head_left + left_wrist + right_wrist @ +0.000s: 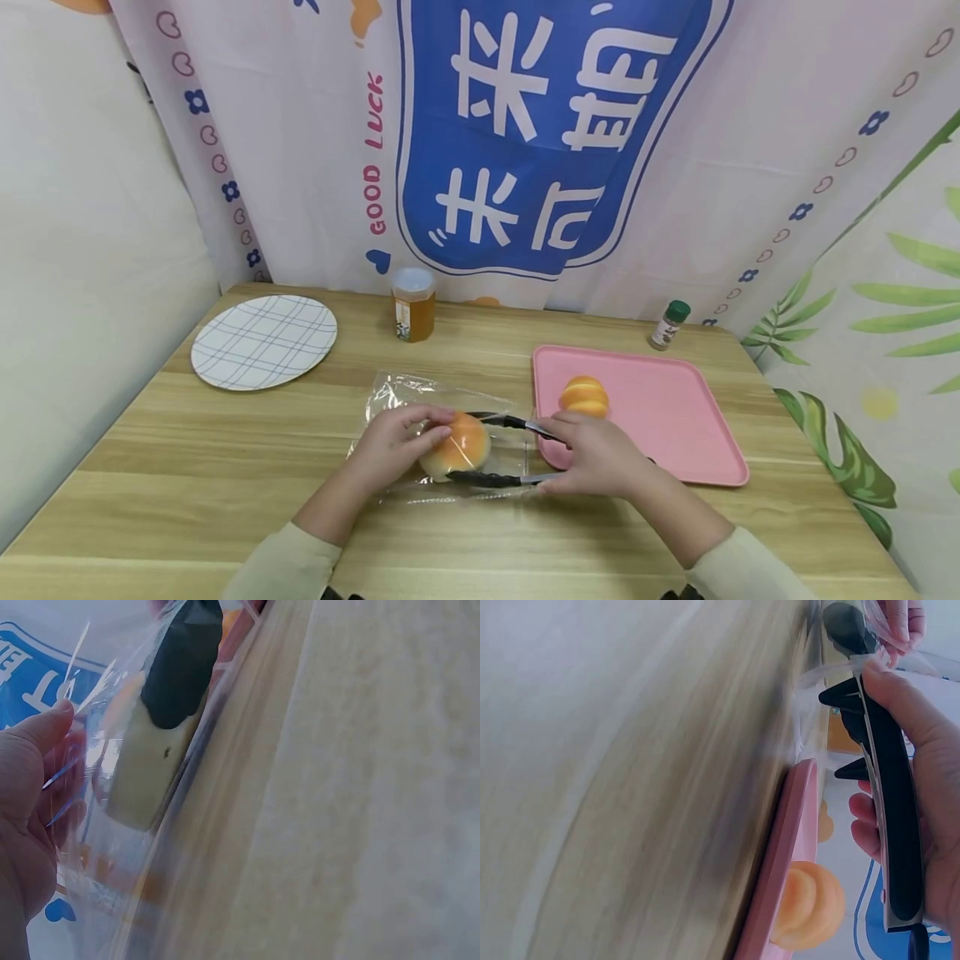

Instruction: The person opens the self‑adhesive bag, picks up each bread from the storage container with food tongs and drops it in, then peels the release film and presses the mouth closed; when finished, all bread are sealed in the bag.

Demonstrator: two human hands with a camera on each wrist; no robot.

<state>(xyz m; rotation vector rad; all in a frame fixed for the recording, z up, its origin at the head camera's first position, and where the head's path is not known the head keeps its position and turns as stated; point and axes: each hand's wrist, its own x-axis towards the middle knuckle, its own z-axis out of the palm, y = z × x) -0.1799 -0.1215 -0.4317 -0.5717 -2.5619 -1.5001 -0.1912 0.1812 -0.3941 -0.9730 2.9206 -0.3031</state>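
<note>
A round bun [467, 443] with an orange-brown top lies within a clear plastic bag [405, 387] at the middle of the table. My right hand [603, 454] grips a pair of tongs [891, 802], and their black tips stand on either side of the bun. In the left wrist view, film covers one dark tip [180, 671] and the bun's pale side [142, 780]. At the bun's left, my left hand [393, 442] pinches the bag's film between thumb and fingers. Whether the tips press on the bun is hard to tell.
Right of the bag lies a pink tray [660, 392] with a ridged orange bread roll [585, 396] on it. A checked plate [262, 342] stands at the back left, a honey-coloured jar [414, 307] at the back, and a green-capped shaker bottle [670, 325] behind the tray.
</note>
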